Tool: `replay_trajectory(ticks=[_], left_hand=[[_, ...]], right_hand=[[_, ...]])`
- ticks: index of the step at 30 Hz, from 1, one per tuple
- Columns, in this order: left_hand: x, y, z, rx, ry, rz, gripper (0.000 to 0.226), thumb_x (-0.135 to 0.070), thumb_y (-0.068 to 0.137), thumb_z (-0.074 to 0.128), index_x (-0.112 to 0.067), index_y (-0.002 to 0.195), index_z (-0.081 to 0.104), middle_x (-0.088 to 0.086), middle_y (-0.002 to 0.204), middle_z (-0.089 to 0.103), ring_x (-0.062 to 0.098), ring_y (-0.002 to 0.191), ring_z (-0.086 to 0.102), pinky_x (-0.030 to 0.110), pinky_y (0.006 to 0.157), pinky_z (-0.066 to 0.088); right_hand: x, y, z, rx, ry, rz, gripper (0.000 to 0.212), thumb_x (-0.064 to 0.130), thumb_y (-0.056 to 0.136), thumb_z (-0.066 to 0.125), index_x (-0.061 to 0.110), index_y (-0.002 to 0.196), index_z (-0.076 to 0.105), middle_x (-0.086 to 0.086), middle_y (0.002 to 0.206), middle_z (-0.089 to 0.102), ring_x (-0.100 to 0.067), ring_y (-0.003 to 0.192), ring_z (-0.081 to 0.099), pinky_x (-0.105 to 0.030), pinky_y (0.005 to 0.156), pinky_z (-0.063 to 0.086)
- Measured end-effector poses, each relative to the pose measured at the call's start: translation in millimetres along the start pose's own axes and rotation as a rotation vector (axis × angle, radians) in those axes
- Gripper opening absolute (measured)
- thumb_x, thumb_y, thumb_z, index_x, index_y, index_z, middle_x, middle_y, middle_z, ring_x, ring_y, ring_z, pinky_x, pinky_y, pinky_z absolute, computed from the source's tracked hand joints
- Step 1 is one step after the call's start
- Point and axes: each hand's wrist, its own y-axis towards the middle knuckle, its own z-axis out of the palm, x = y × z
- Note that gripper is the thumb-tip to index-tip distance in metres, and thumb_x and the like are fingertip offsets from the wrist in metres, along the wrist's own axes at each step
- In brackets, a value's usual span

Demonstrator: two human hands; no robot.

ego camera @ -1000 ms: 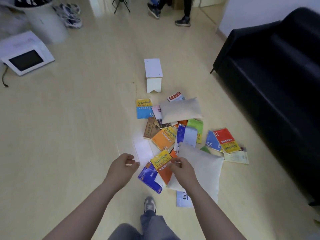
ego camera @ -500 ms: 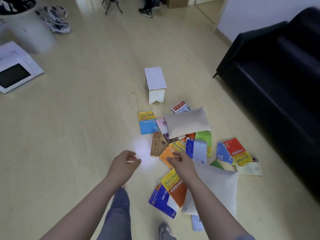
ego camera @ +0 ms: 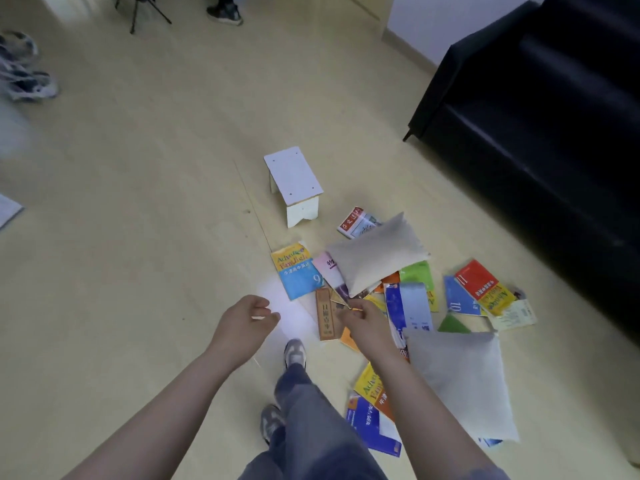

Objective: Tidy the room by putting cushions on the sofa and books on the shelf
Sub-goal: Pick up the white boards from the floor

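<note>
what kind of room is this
Probably a living room: a black sofa on the right, a pale wood floor, and cushions and books strewn near a small white stool.

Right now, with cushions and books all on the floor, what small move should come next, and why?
Probably reach the right hand forward to the farther cushion: its near corner lies just beyond that hand, it covers several books, and the black sofa stands close on the right.
</note>
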Motion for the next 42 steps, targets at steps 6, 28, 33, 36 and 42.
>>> replay_trajectory(ticks=[6, 28, 33, 36, 42], left_hand=[[-48.3, 99.9, -35.9, 0.017, 0.058, 0.025, 0.022, -0.023, 0.087, 0.065, -0.016, 0.108, 0.058, -0.001, 0.103, 0.063, 0.012, 0.088, 0.057, 0.011, 0.061, 0.037], [-174.0, 368.1, -122.1, 0.185, 0.245, 0.074, 0.018, -0.023, 0.088, 0.064, -0.019, 0.104, 0.057, -0.006, 0.099, 0.060, 0.015, 0.091, 0.053, 0.023, 0.077, 0.040], [-202.1, 456.3, -172.6, 0.363, 0.331, 0.173, 0.023, -0.020, 0.089, 0.062, -0.011, 0.110, 0.058, -0.006, 0.095, 0.058, 0.015, 0.097, 0.052, 0.018, 0.070, 0.033], [-221.3, 496.3, -200.8, 0.462, 0.366, 0.208, 0.027, -0.023, 0.090, 0.062, -0.012, 0.113, 0.057, -0.003, 0.097, 0.059, 0.013, 0.100, 0.052, 0.020, 0.074, 0.035], [-253.0, 568.1, -229.2, 0.525, 0.468, 0.267, 0.029, -0.025, 0.090, 0.061, -0.012, 0.116, 0.058, -0.001, 0.106, 0.061, 0.014, 0.102, 0.053, 0.023, 0.079, 0.035]], right_hand=[[73.7, 78.4, 16.5, -0.037, 0.015, 0.020, 0.038, 0.026, 0.089, 0.063, 0.014, 0.124, 0.054, -0.003, 0.115, 0.061, -0.018, 0.100, 0.059, -0.025, 0.076, 0.046], [251.8, 264.0, 56.5, -0.174, 0.114, 0.147, 0.041, 0.029, 0.090, 0.062, 0.012, 0.127, 0.052, -0.007, 0.115, 0.063, -0.019, 0.092, 0.059, -0.029, 0.075, 0.044], [296.7, 293.3, 107.9, -0.334, 0.237, 0.303, 0.042, 0.031, 0.090, 0.063, 0.013, 0.126, 0.053, -0.003, 0.112, 0.060, -0.022, 0.100, 0.059, -0.037, 0.090, 0.048], [319.2, 299.8, 138.7, -0.406, 0.329, 0.386, 0.043, 0.030, 0.089, 0.064, 0.010, 0.127, 0.054, -0.005, 0.113, 0.059, -0.025, 0.105, 0.058, -0.035, 0.092, 0.047], [356.6, 319.4, 181.7, -0.443, 0.459, 0.477, 0.045, 0.028, 0.091, 0.063, 0.007, 0.129, 0.051, -0.001, 0.099, 0.058, -0.016, 0.085, 0.055, -0.038, 0.091, 0.048]])
